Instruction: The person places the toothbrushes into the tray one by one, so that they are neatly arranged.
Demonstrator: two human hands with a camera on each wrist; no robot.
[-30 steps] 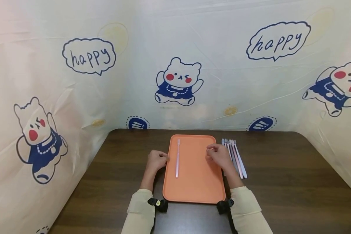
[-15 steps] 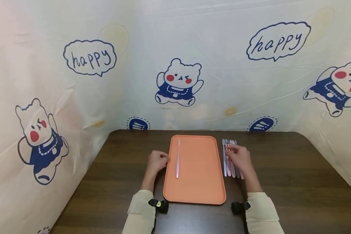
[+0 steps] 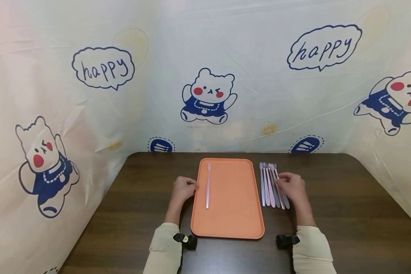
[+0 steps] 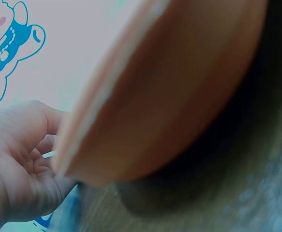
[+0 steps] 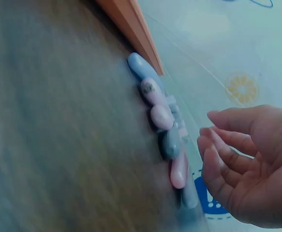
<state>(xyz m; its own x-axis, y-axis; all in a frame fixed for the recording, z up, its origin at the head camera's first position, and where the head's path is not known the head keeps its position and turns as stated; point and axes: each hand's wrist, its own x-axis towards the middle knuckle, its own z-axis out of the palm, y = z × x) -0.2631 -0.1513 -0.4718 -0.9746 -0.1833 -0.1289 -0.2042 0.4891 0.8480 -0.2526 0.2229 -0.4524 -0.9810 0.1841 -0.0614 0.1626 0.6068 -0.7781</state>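
Note:
An orange tray (image 3: 231, 205) lies on the table, with one pale purple toothbrush (image 3: 207, 188) lengthwise near its left side. My left hand (image 3: 185, 188) grips the tray's left rim, thumb and curled fingers at the edge in the left wrist view. Just right of the tray lie several toothbrushes (image 3: 268, 190) side by side, blue, pink and grey, handles toward me. My right hand (image 3: 292, 186) is at the right side of this row, its fingers loosely bent. In the right wrist view a gap shows between thumb and fingers, with nothing held there.
The brown wooden table (image 3: 346, 213) extends on both sides of the tray. A pale printed curtain (image 3: 260, 102) with bears encloses its back and sides. Black wrist cameras sit on both cuffs.
My right hand has moved rightward from over the tray, across the toothbrushes to the row's right side. The left hand has stayed at the tray's rim.

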